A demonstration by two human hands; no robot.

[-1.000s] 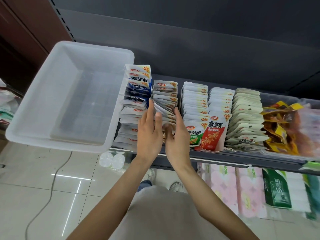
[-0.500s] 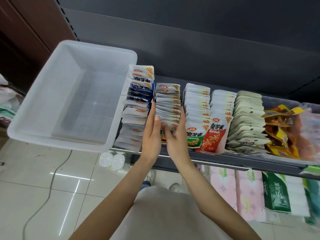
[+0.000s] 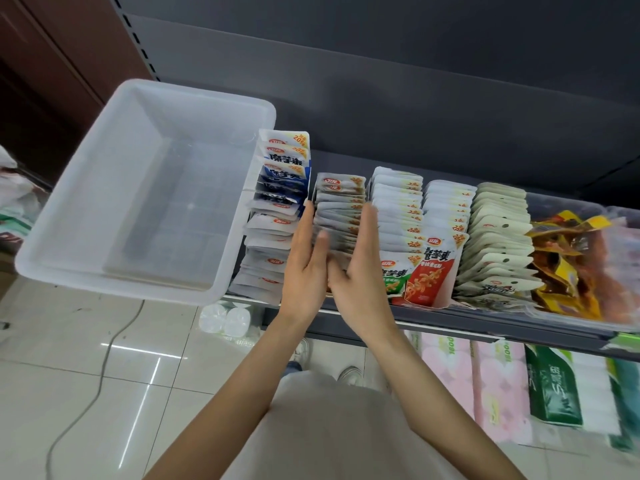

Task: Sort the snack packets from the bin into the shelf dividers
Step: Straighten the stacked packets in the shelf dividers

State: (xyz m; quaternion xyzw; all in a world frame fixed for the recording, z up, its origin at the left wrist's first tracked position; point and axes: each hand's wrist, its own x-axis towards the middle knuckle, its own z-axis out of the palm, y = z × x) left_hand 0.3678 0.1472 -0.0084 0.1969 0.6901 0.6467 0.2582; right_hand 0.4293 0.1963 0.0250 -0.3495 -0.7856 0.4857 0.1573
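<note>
Squaring up: left hand (image 3: 304, 263) and right hand (image 3: 360, 271) stand edge-on, fingers straight, on either side of the second row of packets (image 3: 341, 216); neither hand closes round a packet, they only flank and seem to press the row's sides.
Bin: the clear plastic bin (image 3: 69, 216) sits at the shelf's left end, and no packets show inside it.
Shelf rows: the blue-and-white row (image 3: 277, 209) stands beside the bin, then the flanked row, then the green-fronted row (image 3: 394, 216), the red-fronted row (image 3: 443, 230) and the pale green row (image 3: 498, 237), all standing in their lanes.
Done, by my judgement: the sorting itself looks finished.
Left: only tidying, since the blue-and-white row leans and fans unevenly.
Beyond: loose yellow packets (image 3: 568, 258) lie in a clear tub at right.
</note>
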